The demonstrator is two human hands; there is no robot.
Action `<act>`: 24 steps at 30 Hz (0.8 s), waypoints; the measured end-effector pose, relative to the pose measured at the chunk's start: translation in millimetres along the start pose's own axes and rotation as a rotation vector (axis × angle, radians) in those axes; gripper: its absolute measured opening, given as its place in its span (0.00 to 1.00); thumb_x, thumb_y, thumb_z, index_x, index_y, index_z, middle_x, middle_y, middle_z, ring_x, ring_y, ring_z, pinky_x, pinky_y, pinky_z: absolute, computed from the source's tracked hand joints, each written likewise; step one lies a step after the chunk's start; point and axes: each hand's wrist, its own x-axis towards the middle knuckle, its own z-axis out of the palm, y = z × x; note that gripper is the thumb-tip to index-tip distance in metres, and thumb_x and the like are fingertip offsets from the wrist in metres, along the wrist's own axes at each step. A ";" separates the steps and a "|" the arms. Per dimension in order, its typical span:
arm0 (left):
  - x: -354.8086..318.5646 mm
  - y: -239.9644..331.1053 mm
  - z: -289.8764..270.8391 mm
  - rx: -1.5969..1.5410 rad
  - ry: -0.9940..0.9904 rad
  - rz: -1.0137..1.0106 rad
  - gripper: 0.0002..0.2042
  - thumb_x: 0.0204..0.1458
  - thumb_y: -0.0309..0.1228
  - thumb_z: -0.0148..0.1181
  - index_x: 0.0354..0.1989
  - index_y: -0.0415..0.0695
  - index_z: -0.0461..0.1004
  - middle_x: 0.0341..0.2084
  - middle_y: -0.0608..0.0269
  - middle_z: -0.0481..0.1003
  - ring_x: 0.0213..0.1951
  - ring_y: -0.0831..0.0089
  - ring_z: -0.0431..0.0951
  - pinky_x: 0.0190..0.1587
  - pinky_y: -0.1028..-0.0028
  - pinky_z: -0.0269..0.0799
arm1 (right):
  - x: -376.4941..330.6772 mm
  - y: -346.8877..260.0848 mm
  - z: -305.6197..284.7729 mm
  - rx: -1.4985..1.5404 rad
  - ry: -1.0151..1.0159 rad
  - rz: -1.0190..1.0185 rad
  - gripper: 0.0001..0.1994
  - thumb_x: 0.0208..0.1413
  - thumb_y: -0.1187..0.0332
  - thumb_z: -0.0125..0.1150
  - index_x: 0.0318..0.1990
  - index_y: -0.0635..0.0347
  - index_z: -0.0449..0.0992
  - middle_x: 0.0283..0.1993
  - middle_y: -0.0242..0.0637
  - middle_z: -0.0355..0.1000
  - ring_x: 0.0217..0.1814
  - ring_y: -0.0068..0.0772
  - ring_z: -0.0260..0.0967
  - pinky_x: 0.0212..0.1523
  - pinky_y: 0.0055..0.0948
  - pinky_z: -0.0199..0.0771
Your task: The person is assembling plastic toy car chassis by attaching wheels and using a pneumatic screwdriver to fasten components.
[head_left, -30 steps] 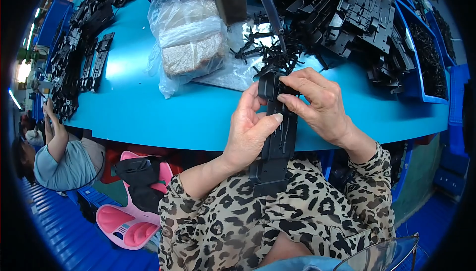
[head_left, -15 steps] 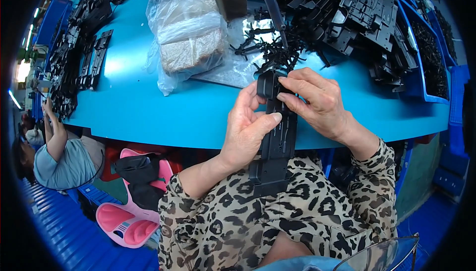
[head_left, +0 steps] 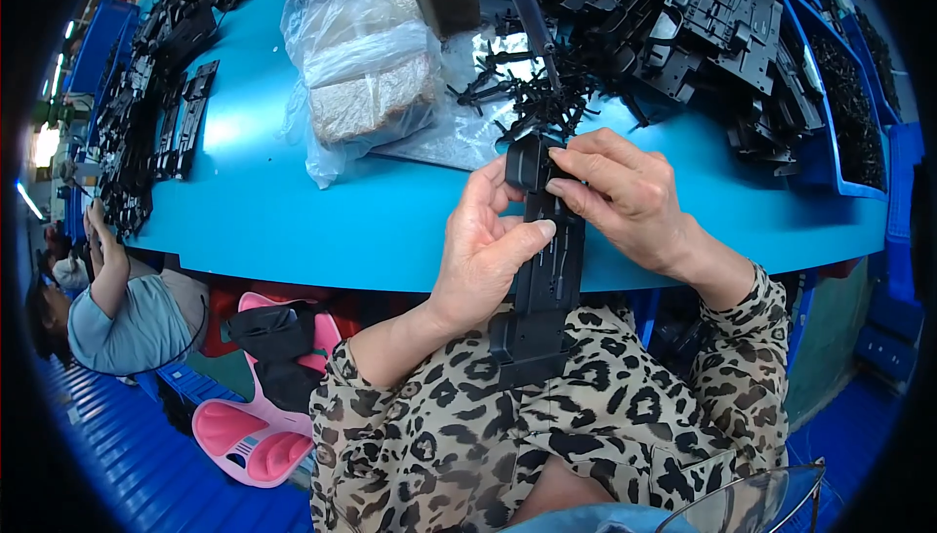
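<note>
Left grip [head_left: 480, 258] round long black part [head_left: 549, 284] — thumb on top; right grip [head_left: 632, 196] at far end; small black pieces [head_left: 532, 108] beyond.

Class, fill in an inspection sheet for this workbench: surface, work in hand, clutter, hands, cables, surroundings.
Surface: blue tabletop, glossy, reflecting light.
Work in hand: long black plastic part, its near end over the lap.
Clutter: heap of small branched black parts; plastic-wrapped block; stacked black panels; blue bin of dark parts.
Hands: left hand grips the part, thumb on top; right hand has fingertips at its far end, anything between them unclear.
Cables: nothing seen for certain; a tube-like rod slants above the heap.
Surroundings: seated co-worker at left; pink plastic seat.
</note>
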 end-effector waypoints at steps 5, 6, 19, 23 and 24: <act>0.1 -1.0 -1.2 0.011 0.002 0.004 0.27 0.42 0.16 0.47 0.52 0.34 0.46 0.40 0.54 0.61 0.32 0.80 0.69 0.32 0.84 0.67 | 1.2 -0.1 -0.3 -0.102 -0.008 -0.054 0.11 0.37 0.76 0.60 0.32 0.67 0.71 0.30 0.40 0.68 0.21 0.27 0.67 0.16 0.19 0.67; 0.0 -0.8 -0.5 0.011 0.002 0.004 0.27 0.42 0.16 0.47 0.52 0.34 0.46 0.40 0.54 0.61 0.32 0.80 0.69 0.32 0.84 0.67 | 0.3 -1.0 0.5 -0.126 -0.001 -0.058 0.10 0.37 0.76 0.60 0.31 0.66 0.71 0.29 0.39 0.67 0.21 0.29 0.67 0.17 0.21 0.67; 9.9 -7.3 -3.9 0.058 0.149 0.028 0.13 0.48 0.22 0.46 0.41 0.34 0.53 0.32 0.58 0.66 0.32 0.82 0.67 0.34 0.83 0.66 | -8.8 -0.4 7.9 0.081 0.012 0.051 0.14 0.38 0.82 0.53 0.37 0.68 0.68 0.33 0.43 0.64 0.27 0.34 0.67 0.24 0.25 0.68; 10.5 -7.2 -10.9 0.039 0.171 0.008 0.13 0.49 0.22 0.45 0.42 0.32 0.52 0.32 0.56 0.66 0.32 0.81 0.68 0.33 0.83 0.67 | -18.1 8.5 -1.7 0.291 0.095 0.416 0.12 0.41 0.79 0.54 0.38 0.66 0.69 0.33 0.38 0.65 0.25 0.21 0.66 0.23 0.19 0.66; 10.0 -6.5 -12.3 0.033 0.168 -0.014 0.14 0.49 0.22 0.45 0.42 0.32 0.51 0.32 0.56 0.66 0.32 0.81 0.68 0.32 0.83 0.67 | -20.0 8.9 -2.8 0.328 0.009 0.500 0.10 0.41 0.78 0.55 0.36 0.67 0.70 0.31 0.37 0.65 0.24 0.21 0.66 0.22 0.18 0.66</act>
